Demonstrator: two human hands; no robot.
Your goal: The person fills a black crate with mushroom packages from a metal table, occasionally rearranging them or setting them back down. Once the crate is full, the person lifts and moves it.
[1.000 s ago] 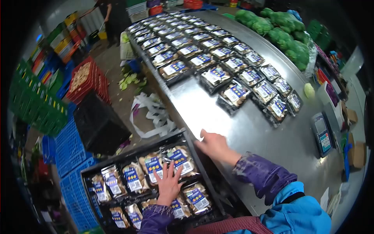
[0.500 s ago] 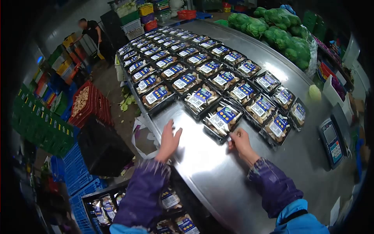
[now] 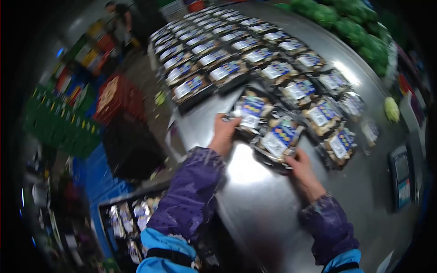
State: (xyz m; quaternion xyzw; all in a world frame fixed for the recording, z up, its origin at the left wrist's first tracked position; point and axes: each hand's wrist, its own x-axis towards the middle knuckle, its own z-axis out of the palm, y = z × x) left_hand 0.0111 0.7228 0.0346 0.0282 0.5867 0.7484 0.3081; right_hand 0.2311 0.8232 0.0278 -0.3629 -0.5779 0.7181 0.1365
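My left hand (image 3: 224, 132) grips the near-left edge of a black tray of mushrooms (image 3: 251, 111) with a blue and white label. Right beside it, my right hand (image 3: 304, 170) pinches the lower corner of a second labelled tray (image 3: 278, 139). Both wrapped trays lie side by side, slightly tilted, over the metal table. Rows of similar packs (image 3: 227, 70) spread out beyond my hands, and a labelled pack (image 3: 339, 144) lies to the right.
A scale (image 3: 401, 175) and a pale green vegetable (image 3: 391, 109) are at the right. Bagged green cabbages (image 3: 350, 29) lie at the back right. A crate of packs (image 3: 132, 218) is at the lower left. A person (image 3: 122, 20) stands far back left.
My left hand has moved forward from bare table and taken hold of a tray. Two trays have shifted out of their rows, and the view has turned.
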